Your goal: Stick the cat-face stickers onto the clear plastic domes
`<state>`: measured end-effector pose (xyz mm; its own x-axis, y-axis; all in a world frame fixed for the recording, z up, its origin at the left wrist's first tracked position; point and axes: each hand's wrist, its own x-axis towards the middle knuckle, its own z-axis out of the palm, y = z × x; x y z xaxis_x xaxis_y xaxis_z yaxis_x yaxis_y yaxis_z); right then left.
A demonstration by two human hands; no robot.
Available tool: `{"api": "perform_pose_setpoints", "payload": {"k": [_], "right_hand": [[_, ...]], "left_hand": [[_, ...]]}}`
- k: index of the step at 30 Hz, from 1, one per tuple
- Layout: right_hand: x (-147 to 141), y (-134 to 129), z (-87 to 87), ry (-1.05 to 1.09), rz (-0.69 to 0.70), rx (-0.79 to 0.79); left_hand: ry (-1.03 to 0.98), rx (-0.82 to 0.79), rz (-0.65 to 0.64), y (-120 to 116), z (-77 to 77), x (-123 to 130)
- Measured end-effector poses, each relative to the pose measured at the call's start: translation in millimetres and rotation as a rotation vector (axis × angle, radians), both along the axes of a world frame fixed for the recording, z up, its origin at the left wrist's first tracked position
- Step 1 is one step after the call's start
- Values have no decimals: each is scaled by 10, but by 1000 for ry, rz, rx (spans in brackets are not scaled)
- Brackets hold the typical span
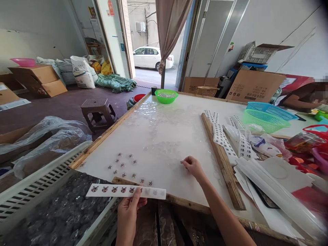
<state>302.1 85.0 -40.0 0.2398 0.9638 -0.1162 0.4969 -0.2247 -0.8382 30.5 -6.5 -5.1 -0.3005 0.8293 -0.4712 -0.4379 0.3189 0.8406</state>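
Observation:
My left hand (132,208) grips a white sticker strip (110,190) at the table's near edge, thumb on top. Animal-face stickers run along the strip's left part; its right end shows bare pale spots. Over the white tabletop (166,130), my right hand (192,166) pinches a small sticker (182,162) between thumb and fingertips, low over or touching the surface. Clear round pieces, hard to make out, lie around it. Beyond the strip, several clear pieces with animal faces (124,175) are spread on the tabletop.
A wooden bar (222,164) lies along the right, beside more sticker strips (225,140) and plastic bags. A green bowl (166,97) stands at the far edge. Below left is a white crate (38,177) of clear pieces. Another person's arm (298,97) rests at far right.

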Motion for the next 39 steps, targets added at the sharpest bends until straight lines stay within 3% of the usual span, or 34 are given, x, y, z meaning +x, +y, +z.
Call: {"api": "perform_pose_setpoints", "payload": {"k": [9,15,23,28,32,36,39], "right_hand": [[-121,-21,43,-189,-1,-42],[-225,-74,48,-337,46,11],[-56,-464,30,-439,103,8],[-566,-602,30,-188,150,18],[-1015,-530,246,21,267,36],[-1222,-539,568,107,429,152],[-1317,-622,660,110,589,208]], "left_hand": [[4,-27,-14,-7,4,-8],[17,-5,-25,-14,12,10],[-3,32,4,2,17,-33],[35,76,32,-6,68,-75],[147,53,-30,-33,114,-104],[266,91,-105,-77,85,-56],[269,140,-135,-105,47,-10]]}}
